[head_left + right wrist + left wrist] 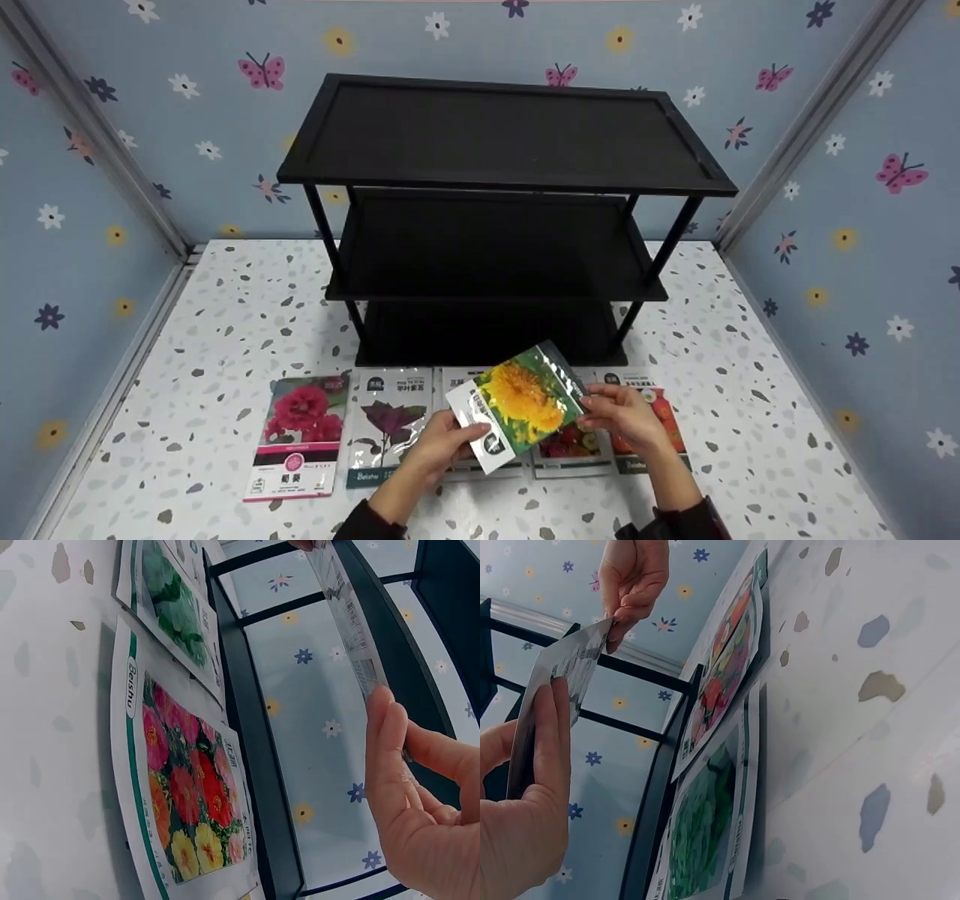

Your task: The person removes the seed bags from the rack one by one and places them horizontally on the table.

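Observation:
Both hands hold a seed packet with a yellow flower picture, tilted above a row of other packets. My left hand pinches its white lower-left end, thumb on the front. At the opposite end, my right hand pinches the packet's edge between thumb and fingers. Its printed back shows in the right wrist view. Beneath it lie a packet with colourful flowers and a green leafy one, both partly hidden in the head view.
A black three-tier shelf stands behind the row. To the left lie a pink-flower packet and a purple-leaf packet; an orange-red packet lies at the right end. Patterned walls enclose the speckled white surface.

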`<state>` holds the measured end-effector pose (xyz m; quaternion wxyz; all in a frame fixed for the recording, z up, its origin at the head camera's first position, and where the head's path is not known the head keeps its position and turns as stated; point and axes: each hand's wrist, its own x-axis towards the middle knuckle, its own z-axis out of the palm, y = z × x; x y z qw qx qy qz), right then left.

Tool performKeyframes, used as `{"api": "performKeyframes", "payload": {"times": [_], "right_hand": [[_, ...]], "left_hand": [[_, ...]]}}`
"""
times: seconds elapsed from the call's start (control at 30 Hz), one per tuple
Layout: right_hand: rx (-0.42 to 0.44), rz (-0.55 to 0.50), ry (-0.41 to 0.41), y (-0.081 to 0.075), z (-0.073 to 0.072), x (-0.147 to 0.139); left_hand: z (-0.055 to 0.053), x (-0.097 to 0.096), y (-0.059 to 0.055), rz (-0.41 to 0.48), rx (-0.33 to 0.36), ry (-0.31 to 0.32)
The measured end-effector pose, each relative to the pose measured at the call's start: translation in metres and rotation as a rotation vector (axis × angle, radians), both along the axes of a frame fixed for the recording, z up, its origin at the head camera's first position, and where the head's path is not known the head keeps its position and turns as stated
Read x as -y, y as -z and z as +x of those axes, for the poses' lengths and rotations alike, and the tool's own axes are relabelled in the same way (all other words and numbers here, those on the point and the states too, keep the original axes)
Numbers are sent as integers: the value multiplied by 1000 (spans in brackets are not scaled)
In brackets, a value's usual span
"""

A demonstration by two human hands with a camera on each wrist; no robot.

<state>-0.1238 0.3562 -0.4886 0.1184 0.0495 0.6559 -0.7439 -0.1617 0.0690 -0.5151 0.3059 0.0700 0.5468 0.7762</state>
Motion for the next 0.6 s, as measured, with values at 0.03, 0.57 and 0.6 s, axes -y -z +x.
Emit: {"api": "performKeyframes", "payload": {"times": [0.03,0.57,0.6], "right_hand": [[-1,-4,10,0,0,1],[-2,-191,469,14,-2,43],[-11,-206,475,16,-2,46]], "left_hand": [[-1,0,-1,5,7,-6],[19,-59,0,543,152,-446],[20,-64,1,532,161,-470]]}}
